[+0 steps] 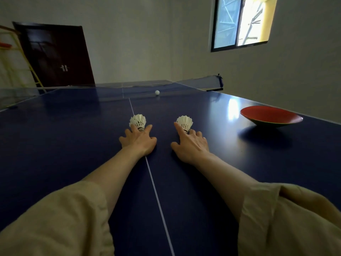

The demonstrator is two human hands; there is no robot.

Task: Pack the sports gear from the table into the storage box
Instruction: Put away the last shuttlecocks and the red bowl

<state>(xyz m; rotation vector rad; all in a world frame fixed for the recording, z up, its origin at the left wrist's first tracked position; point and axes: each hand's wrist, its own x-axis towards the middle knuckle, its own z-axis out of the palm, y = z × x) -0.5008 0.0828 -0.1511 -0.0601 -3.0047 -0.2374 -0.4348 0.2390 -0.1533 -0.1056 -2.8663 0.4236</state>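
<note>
head view: i'm reaching; left hand and right hand, fingers spread, are touching two shuttlecocks, neither gripped; next i'm pinching their corks.

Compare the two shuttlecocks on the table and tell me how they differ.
The left shuttlecock stands by the white centre line, at the left hand's fingertips; the right shuttlecock stands well right of that line, at the right hand's fingertips. The left one's dark base band shows between the fingers; the right one's base is mostly hidden. Both are white and feathered, upright with feathers up, on the blue table.
</note>
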